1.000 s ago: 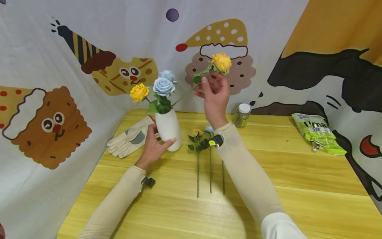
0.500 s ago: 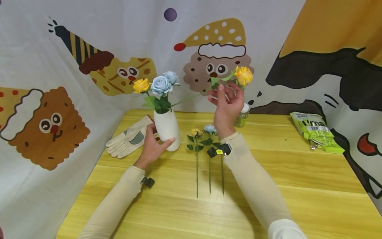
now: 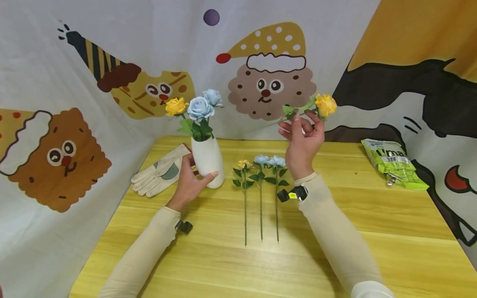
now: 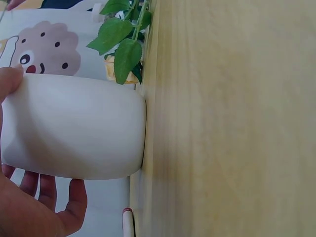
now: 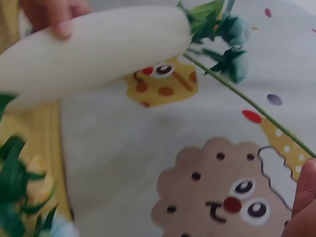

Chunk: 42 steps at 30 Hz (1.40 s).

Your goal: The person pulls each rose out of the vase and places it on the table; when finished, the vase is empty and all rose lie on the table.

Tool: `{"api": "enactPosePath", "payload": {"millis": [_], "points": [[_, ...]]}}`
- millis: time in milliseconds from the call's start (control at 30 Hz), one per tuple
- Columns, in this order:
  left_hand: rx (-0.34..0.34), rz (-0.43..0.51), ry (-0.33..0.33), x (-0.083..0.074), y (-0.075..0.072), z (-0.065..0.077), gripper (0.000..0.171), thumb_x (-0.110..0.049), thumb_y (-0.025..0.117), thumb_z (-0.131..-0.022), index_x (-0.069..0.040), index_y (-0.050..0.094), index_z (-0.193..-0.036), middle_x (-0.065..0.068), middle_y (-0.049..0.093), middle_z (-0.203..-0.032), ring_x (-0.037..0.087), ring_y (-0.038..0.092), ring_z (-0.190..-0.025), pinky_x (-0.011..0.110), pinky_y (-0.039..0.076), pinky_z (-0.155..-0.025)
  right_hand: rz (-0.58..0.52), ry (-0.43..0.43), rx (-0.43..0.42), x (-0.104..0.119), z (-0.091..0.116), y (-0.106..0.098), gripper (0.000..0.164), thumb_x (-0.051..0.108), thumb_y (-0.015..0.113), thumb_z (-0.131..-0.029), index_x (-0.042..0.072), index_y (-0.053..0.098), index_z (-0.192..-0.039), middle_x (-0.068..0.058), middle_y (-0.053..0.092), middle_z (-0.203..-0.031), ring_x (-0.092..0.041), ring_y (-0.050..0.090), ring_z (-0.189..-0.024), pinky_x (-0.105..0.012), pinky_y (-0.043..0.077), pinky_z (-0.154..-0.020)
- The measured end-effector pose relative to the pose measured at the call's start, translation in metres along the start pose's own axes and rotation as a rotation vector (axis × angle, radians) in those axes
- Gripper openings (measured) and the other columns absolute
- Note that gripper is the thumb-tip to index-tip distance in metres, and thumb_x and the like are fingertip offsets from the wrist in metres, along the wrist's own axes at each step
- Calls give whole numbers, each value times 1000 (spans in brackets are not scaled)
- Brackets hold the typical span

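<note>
My left hand [image 3: 189, 182] grips a white vase [image 3: 209, 163] low on its side, thumb across the front and fingers behind. In the left wrist view the vase's base is right at the tabletop. Out of its mouth stand a yellow rose [image 3: 176, 106] and two light blue roses [image 3: 200, 108] with green leaves. To the right, my right hand [image 3: 303, 145] pinches another yellow rose [image 3: 326, 106] by its stem, just below the bloom. The stem [image 5: 247, 101] points left toward the vase; its tip overlaps the vase's mouth in the right wrist view.
Three roses lie side by side on the wooden table [image 3: 208, 265]: one yellow rose [image 3: 244, 164] and two blue ones [image 3: 277, 161]. A pale work glove [image 3: 160, 171] lies behind my left hand. A green snack bag [image 3: 395, 163] sits at the back right, before a cartoon-printed cloth.
My right hand has moved right and lower with the yellow rose, drawing its stem away from the vase. It now hides the small jar. My left hand stays on the vase.
</note>
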<state>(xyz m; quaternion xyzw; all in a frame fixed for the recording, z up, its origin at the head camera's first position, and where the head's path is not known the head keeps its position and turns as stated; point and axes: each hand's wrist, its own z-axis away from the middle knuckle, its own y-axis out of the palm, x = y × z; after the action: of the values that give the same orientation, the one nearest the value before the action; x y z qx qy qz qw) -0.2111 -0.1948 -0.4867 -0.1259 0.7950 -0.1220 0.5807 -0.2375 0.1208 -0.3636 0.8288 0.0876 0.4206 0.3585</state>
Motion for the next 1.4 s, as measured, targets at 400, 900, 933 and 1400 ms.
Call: {"api": "enactPosePath", "payload": {"millis": [400, 900, 933, 1400], "points": [[8, -3, -19, -1, -2, 0, 88, -31, 90, -86, -9, 34, -151, 16, 45, -143, 30, 49, -127, 55, 51, -103, 140, 31, 125, 2, -8, -64, 33, 12, 74, -100, -3, 59, -126, -13, 70, -87, -19, 74, -65, -29, 59, -54], [-1, 12, -25, -7, -5, 3, 83, -29, 89, -87, -8, 38, -149, 15, 48, -145, 29, 51, -130, 56, 52, -105, 488, 207, 239, 15, -15, -116, 35, 10, 71, -101, -4, 64, -133, 2, 74, -87, -10, 72, -59, -20, 55, -50], [0, 13, -25, -7, -5, 3, 83, -29, 89, -88, -7, 38, -150, 15, 48, -145, 29, 51, -130, 56, 52, -105, 509, 227, 247, 15, -15, -120, 35, 10, 71, -102, -4, 64, -134, 2, 74, -87, -10, 72, -58, -20, 55, -49], [-29, 56, -18, -9, -5, 2, 82, -22, 88, -87, -7, 39, -151, 13, 49, -146, 29, 52, -134, 58, 50, -107, 876, 486, 515, 14, -13, -157, 43, 14, 65, -105, -5, 59, -144, 10, 71, -93, -10, 72, -63, -28, 58, -54]]}}
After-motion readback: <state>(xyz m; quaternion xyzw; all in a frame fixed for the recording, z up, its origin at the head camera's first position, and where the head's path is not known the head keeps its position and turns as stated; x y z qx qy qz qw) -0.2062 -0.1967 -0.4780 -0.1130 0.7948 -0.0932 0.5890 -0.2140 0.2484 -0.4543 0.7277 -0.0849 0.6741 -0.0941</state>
